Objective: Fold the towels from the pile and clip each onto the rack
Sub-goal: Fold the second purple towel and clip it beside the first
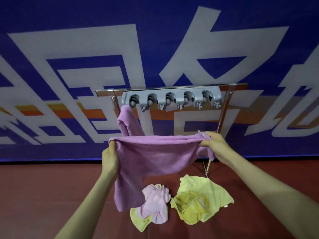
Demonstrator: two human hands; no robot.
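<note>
I hold a purple towel (pixel 151 163) stretched in the air in front of the rack. My left hand (pixel 109 156) grips its left top corner, and my right hand (pixel 214 145) pinches its right top corner. The grey clip rack (pixel 172 99) has several clips in a row on a metal frame. A second purple towel (pixel 127 121) hangs from the leftmost clip. On the floor below lies the pile: a pale pink towel (pixel 155 204) and yellow towels (pixel 202 200), all crumpled.
The metal frame (pixel 224 114) stands on a red floor (pixel 51 195) against a blue banner wall (pixel 69 49) with large white characters. One frame leg comes down just right of the held towel.
</note>
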